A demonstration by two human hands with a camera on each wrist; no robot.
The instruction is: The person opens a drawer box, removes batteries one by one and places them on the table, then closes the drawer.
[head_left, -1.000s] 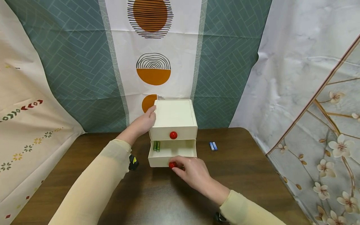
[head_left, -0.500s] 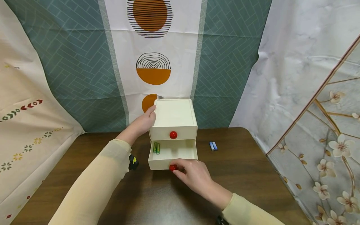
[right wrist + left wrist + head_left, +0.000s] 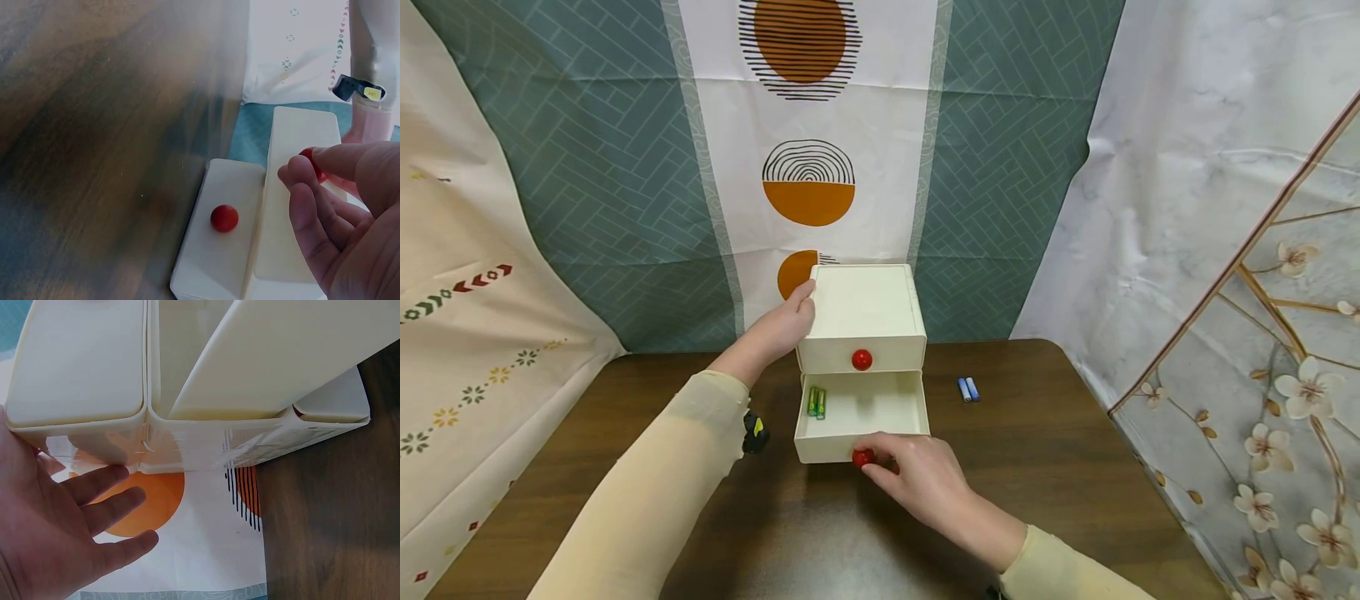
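A small white drawer unit (image 3: 868, 302) stands on the table with red round knobs on its fronts. My left hand (image 3: 780, 328) steadies its left side, the fingers spread and fairly straight in the left wrist view. The middle drawer (image 3: 887, 406) is pulled out, and my right hand (image 3: 925, 477) pinches its red knob (image 3: 863, 457) between thumb and fingers. Two green batteries (image 3: 816, 403) lie in that drawer at the left. The top drawer (image 3: 827, 356) is closed. Beneath the pulled one, the bottom drawer (image 3: 212, 256) shows closed in the right wrist view.
Two blue and white batteries (image 3: 968, 389) lie side by side on the brown table (image 3: 1037, 450), right of the unit. A patterned cloth (image 3: 1015, 208) hangs close behind the unit. More cloth covers both sides.
The middle drawer has slid further out toward me, with my right hand on its knob. The green batteries have come along with it. My left hand has stayed in place.
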